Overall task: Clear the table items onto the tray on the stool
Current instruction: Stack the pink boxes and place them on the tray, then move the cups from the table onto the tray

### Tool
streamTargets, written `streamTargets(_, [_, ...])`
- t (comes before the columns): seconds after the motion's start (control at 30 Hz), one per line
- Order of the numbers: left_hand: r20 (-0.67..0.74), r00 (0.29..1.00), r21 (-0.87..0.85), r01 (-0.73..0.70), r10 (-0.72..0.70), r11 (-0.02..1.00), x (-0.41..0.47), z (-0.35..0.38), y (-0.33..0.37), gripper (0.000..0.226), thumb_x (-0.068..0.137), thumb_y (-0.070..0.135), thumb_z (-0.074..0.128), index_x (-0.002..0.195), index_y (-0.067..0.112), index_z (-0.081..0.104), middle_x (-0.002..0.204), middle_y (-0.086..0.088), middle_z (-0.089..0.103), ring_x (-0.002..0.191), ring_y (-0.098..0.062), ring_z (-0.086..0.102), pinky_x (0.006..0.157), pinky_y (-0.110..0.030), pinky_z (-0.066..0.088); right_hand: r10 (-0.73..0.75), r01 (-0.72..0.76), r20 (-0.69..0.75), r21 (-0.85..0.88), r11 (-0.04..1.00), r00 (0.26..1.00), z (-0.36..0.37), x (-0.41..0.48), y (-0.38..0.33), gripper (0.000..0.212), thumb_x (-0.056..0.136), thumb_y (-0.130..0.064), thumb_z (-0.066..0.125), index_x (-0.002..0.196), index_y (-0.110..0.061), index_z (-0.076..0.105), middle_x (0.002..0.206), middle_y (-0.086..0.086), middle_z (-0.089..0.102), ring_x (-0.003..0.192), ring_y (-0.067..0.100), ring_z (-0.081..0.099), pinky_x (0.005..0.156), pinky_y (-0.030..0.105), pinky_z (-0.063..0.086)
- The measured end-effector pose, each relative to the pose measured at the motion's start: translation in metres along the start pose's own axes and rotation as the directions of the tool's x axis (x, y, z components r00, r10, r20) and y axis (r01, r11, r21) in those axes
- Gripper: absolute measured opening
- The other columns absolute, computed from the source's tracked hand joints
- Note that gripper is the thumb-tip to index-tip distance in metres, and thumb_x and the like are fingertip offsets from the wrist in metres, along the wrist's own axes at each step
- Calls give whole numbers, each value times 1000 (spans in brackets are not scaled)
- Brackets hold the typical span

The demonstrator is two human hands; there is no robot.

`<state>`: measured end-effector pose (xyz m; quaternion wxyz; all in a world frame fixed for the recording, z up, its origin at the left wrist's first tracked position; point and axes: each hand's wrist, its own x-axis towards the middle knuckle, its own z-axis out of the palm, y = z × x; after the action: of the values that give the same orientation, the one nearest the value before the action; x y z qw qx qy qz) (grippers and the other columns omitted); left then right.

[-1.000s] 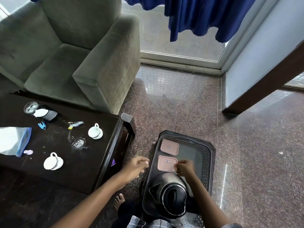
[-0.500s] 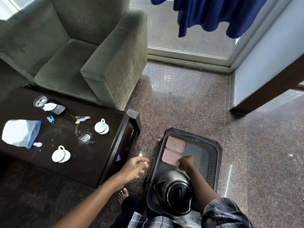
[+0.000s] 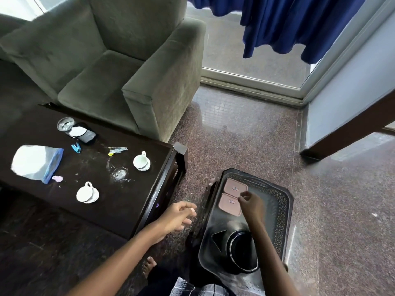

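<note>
Presently: black tray point(image 3: 285, 212), standing right of the dark table point(image 3: 64, 212), well apart from its corner.
- Contents: far pink coaster point(image 3: 235, 187) and near pink coaster point(image 3: 229, 205), flat and edge to edge at the tray's far left. Black kettle point(image 3: 239, 251) at the near end.
- Right hand point(image 3: 252, 202): above the near pink coaster, fingers loosely curled, nothing seen between them. Contact with the coaster cannot be told.
- Left hand point(image 3: 181, 214): between table and tray, fingers relaxed, empty.
- On the table: near cup on saucer point(image 3: 87, 192), far cup on saucer point(image 3: 141, 161), clear glass point(image 3: 119, 173) between them, zip bag point(image 3: 36, 162), blue clip point(image 3: 76, 148), black pouch point(image 3: 85, 134).
- Behind the table: grey-green armchair point(image 3: 128, 71).
</note>
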<state>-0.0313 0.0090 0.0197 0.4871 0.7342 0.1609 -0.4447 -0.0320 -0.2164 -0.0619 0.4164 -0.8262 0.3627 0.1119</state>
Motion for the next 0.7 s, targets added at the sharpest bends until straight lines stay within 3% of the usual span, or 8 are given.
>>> streamTargets(0.07, [-6, 1000, -29, -14, 14, 999, -9, -13, -9, 20, 93, 24, 48, 111, 27, 57, 116, 1, 64, 100, -14, 62, 70, -18, 46, -160, 160, 36, 22, 987, 986, 12, -31, -30, 17, 83, -6, 60, 97, -3, 70, 92, 11, 71, 76, 21, 62, 61, 23, 39])
streamTargets(0.13, [-24, 999, -72, -24, 23, 997, -19, -31, -23, 22, 95, 25, 45, 114, 25, 56, 116, 3, 64, 101, -15, 62, 72, -20, 47, -268, 267, 193, 33, 963, 944, 37, -61, -53, 16, 84, -5, 58, 96, -4, 69, 88, 5, 68, 77, 17, 60, 67, 25, 44])
streamTargets(0.2, [-44, 999, -121, -34, 29, 992, -31, -52, -42, 22, 96, 24, 43, 114, 25, 56, 114, 3, 64, 99, -15, 62, 74, -23, 47, -327, 355, 355, -13, 935, 876, 75, -89, -70, 15, 84, -6, 56, 92, -6, 69, 88, 5, 69, 79, 16, 60, 74, 28, 47])
streamTargets(0.3, [-109, 993, -192, -58, 37, 980, -50, -91, -81, 18, 96, 21, 43, 106, 27, 58, 105, 3, 65, 85, -12, 62, 71, -23, 45, -389, 463, 471, -47, 885, 792, 140, -133, -89, 15, 77, -9, 56, 83, -7, 70, 83, 9, 72, 74, 14, 60, 69, 29, 45])
streamTargets(0.4, [-170, 985, -264, -73, 28, 962, -76, -138, -127, 17, 97, 19, 43, 106, 23, 57, 97, 3, 62, 76, -9, 58, 65, -20, 42, -388, 484, 526, -52, 874, 757, 199, -181, -106, 15, 78, -12, 58, 85, -10, 71, 76, 0, 67, 69, 6, 56, 63, 20, 39])
streamTargets(0.5, [-220, 976, -316, -77, 6, 946, -104, -191, -180, 19, 96, 21, 44, 109, 22, 57, 99, 4, 65, 78, -8, 59, 67, -22, 43, -379, 475, 580, -15, 880, 721, 246, -224, -121, 16, 78, -5, 56, 84, -9, 71, 72, -3, 62, 53, -5, 55, 58, 11, 42])
streamTargets(0.6, [-278, 960, -367, -84, -23, 926, -133, -239, -228, 20, 97, 22, 42, 110, 23, 57, 106, 1, 66, 85, -12, 60, 69, -24, 43, -350, 443, 597, -10, 896, 722, 284, -256, -133, 30, 78, 1, 52, 64, -23, 63, 60, -1, 61, 49, 5, 56, 62, 29, 52])
streamTargets(0.7, [-360, 932, -418, -129, -33, 899, -155, -278, -259, 21, 98, 23, 40, 111, 23, 57, 107, 0, 64, 93, -16, 60, 74, -25, 44, -323, 430, 625, -24, 902, 711, 314, -274, -151, 29, 81, 3, 51, 61, -16, 61, 52, -4, 59, 42, 6, 54, 54, 25, 50])
